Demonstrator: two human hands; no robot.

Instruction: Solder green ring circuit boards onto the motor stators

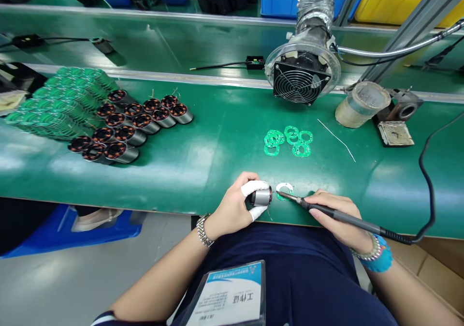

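Observation:
My left hand [237,202], with white covers on thumb and finger, grips a motor stator [261,198], a silver cylinder with copper windings lying on its side. Thin wire ends stick out of it. In my right hand [337,214] is a soldering iron [326,211], held like a pen. Its tip points left, close to the stator's wired end and over a ring-shaped circuit board [285,186] on the bench. Whether the tip touches a wire or the board, I cannot tell.
Several green ring boards [300,149] lie ahead. Wound stators [125,135] and stacked green boards [54,108] stand at left. A fume fan [300,81] hangs at the back. Bent solder wire [337,140], a round tub [360,106] and an iron stand [397,132] are at right.

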